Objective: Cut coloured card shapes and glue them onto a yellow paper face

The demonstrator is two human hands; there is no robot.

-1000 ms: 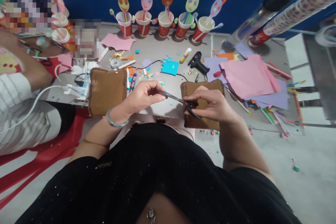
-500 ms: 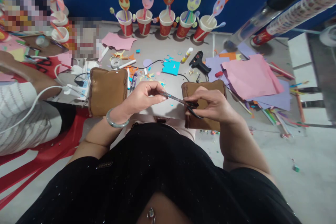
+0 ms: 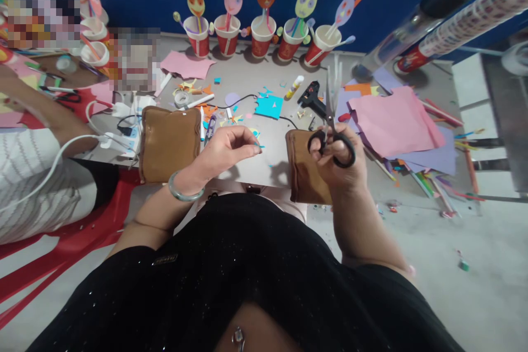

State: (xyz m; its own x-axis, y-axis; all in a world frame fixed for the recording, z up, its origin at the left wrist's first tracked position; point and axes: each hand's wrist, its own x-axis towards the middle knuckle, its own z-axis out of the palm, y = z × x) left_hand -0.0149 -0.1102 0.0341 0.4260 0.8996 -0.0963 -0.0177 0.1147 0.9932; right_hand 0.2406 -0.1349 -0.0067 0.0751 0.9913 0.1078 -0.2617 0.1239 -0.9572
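Observation:
My right hand (image 3: 344, 162) is closed round the black handles of a pair of scissors (image 3: 330, 115), whose blades point up and away, slightly apart and blurred. My left hand (image 3: 233, 148) pinches a tiny piece of blue paper (image 3: 261, 146) between thumb and fingertips, over the table edge. Beyond the hands lies a larger blue sheet (image 3: 268, 106) with a ragged cut edge. Just past the scissors rests a black glue gun (image 3: 313, 98), with a yellow-and-white glue stick (image 3: 294, 87) to its left.
Red paper cups (image 3: 261, 38) with rabbit-faced spoons line the back wall. Brown padded cushions (image 3: 171, 146) hang over the front edge. Pink paper (image 3: 396, 121) lies right, a tape roll (image 3: 180, 100) and scraps left. A power strip (image 3: 124, 143) and another person's arm (image 3: 45, 104) are at far left.
My right hand has swung the scissors from the left fingertips to upright, blades pointing away. The left hand stays almost in place, pinching the small blue piece.

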